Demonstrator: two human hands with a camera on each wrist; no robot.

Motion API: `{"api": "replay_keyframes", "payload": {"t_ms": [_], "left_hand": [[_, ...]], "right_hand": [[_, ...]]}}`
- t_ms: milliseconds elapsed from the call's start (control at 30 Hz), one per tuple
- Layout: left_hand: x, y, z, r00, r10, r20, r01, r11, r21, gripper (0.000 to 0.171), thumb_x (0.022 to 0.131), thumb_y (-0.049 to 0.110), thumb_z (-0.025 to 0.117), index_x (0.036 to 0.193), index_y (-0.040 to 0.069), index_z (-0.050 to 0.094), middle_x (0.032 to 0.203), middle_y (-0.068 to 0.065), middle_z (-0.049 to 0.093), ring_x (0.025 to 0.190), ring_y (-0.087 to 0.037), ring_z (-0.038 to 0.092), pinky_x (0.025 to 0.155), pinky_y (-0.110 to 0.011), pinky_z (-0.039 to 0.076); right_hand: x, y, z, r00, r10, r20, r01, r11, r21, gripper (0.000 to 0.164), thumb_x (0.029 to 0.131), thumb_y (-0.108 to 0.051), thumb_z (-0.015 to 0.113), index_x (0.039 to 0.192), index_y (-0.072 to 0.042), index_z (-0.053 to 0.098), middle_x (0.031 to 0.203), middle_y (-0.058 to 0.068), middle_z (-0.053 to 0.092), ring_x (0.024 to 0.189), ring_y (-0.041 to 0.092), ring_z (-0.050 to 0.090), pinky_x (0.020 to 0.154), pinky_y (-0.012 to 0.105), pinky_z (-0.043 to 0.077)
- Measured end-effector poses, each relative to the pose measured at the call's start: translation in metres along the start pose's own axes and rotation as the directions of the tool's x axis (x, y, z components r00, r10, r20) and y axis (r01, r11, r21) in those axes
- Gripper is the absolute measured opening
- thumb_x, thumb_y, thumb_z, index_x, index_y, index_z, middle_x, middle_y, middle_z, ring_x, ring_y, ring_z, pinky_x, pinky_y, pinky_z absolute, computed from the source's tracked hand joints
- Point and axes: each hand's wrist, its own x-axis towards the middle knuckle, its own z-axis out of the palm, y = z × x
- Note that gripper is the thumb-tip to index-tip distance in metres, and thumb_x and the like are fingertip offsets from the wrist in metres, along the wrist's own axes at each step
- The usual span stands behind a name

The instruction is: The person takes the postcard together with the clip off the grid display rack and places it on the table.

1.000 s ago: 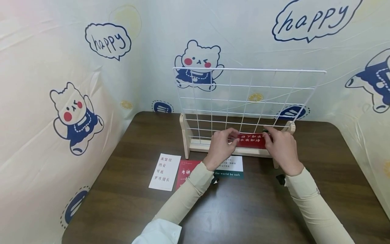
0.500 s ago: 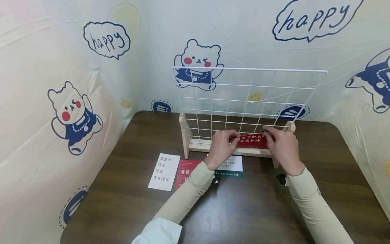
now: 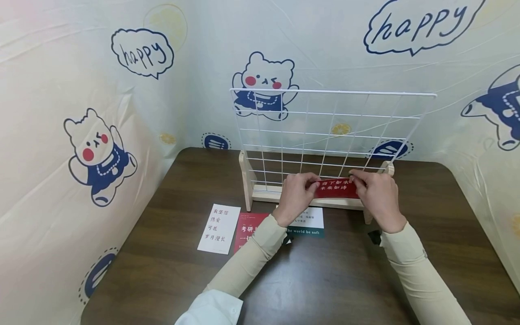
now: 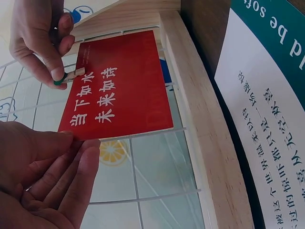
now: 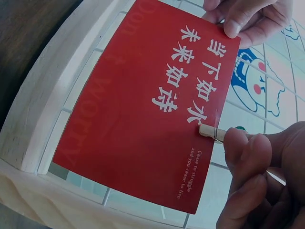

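Observation:
A red card (image 3: 337, 189) with white Chinese lettering is held against the lower part of a white wire grid (image 3: 333, 92). My left hand (image 3: 295, 194) pinches the card's upper left corner between thumb and fingers. With thumb and fingertips my right hand (image 3: 378, 198) pinches a small wooden clothespin (image 5: 209, 132) with a green piece on it. The clothespin's tip overlaps the card's top edge in both wrist views. Whether it also grips a wire behind the card is hidden.
The grid stands in a wooden base (image 3: 345, 204) on a brown table (image 3: 317, 280). In front lie a white lettered card (image 3: 219, 229), another red card (image 3: 248, 228) partly under the left forearm, and a white-and-green card (image 3: 310, 223). A patterned curtain (image 3: 195, 81) hangs behind.
The held red card's left end has lifted slightly, and its lettering has tilted a little. Both hands have shifted only slightly, keeping their holds.

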Motion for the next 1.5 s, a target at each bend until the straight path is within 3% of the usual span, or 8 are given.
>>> {"api": "replay_keyframes", "payload": {"t_ms": [567, 767, 933, 1100, 1500], "left_hand": [[0.0, -0.001, -0.006, 1.0, -0.004, -0.021, 0.004, 1.0, -0.009, 0.017, 0.1, 0.011, 0.069, 0.113, 0.008, 0.079, 0.104, -0.007, 0.082, 0.081, -0.009, 0.074, 0.066, -0.01, 0.053], [-0.002, -0.001, -0.009, 1.0, -0.006, -0.024, 0.006, 1.0, -0.008, 0.018, 0.1, 0.012, 0.07, 0.114, 0.008, 0.079, 0.105, -0.007, 0.082, 0.086, -0.012, 0.076, 0.067, -0.011, 0.053], [-0.005, -0.001, -0.012, 0.999, -0.029, -0.024, 0.029, 0.999, -0.014, 0.017, 0.1, 0.013, 0.071, 0.114, 0.009, 0.079, 0.106, -0.007, 0.082, 0.089, -0.014, 0.075, 0.073, -0.016, 0.057], [-0.008, -0.001, -0.017, 0.999, -0.044, -0.023, 0.044, 0.999, -0.011, 0.018, 0.1, 0.015, 0.071, 0.115, 0.009, 0.079, 0.108, -0.007, 0.082, 0.093, -0.016, 0.077, 0.079, -0.02, 0.061], [-0.012, -0.002, -0.027, 0.999, -0.034, -0.034, 0.034, 0.999, -0.007, 0.017, 0.099, 0.015, 0.072, 0.112, 0.009, 0.08, 0.106, -0.007, 0.082, 0.09, -0.016, 0.077, 0.077, -0.02, 0.061]], "right_hand": [[0.004, -0.013, 0.0, 0.996, -0.048, -0.069, 0.05, 0.998, 0.025, 0.017, 0.092, -0.001, 0.073, 0.107, 0.001, 0.081, 0.092, 0.027, 0.078, 0.064, 0.042, 0.068, 0.047, 0.027, 0.036], [0.004, -0.016, -0.002, 0.994, -0.069, -0.085, 0.073, 0.997, 0.037, 0.016, 0.092, 0.0, 0.071, 0.105, 0.0, 0.081, 0.081, 0.024, 0.077, 0.046, 0.029, 0.054, 0.044, 0.027, 0.029], [0.002, -0.018, -0.006, 0.993, -0.079, -0.087, 0.083, 0.996, 0.041, 0.016, 0.092, 0.0, 0.072, 0.105, 0.0, 0.081, 0.071, 0.022, 0.074, 0.041, 0.02, 0.044, 0.043, 0.026, 0.027], [0.0, -0.019, -0.008, 0.993, -0.078, -0.089, 0.082, 0.996, 0.038, 0.016, 0.092, 0.0, 0.073, 0.106, 0.001, 0.081, 0.071, 0.023, 0.074, 0.04, 0.019, 0.042, 0.043, 0.026, 0.028], [-0.006, -0.02, -0.015, 0.993, -0.082, -0.084, 0.085, 0.996, 0.029, 0.017, 0.092, 0.0, 0.073, 0.107, 0.001, 0.08, 0.072, 0.023, 0.074, 0.04, 0.019, 0.043, 0.042, 0.026, 0.03]]}}
